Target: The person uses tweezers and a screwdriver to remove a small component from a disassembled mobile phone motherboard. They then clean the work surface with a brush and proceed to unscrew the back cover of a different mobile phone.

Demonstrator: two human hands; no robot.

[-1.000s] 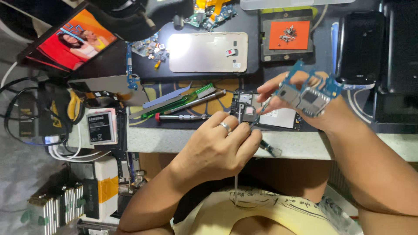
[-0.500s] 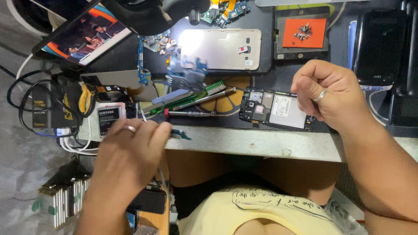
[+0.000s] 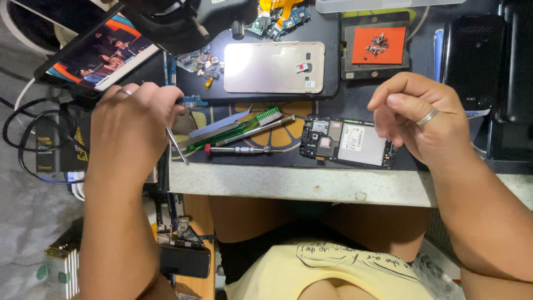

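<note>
Head view looks down on a dark work mat at a table edge. On the left, the left hand is closed around a pair of metal tweezers, whose thin tips poke out below the fingers and point down toward the table edge. Just right of those tips lie a green-handled brush, a grey flat pry tool and a slim screwdriver with a red cap, all resting on the mat. Further right sits an opened phone body with its circuit parts exposed. The right hand hovers just above its right end, fingers loosely curled and holding nothing that can be seen. Behind, a beige phone back cover lies flat, with an orange pad carrying small screws to its right and a tablet showing a video far left.
</note>
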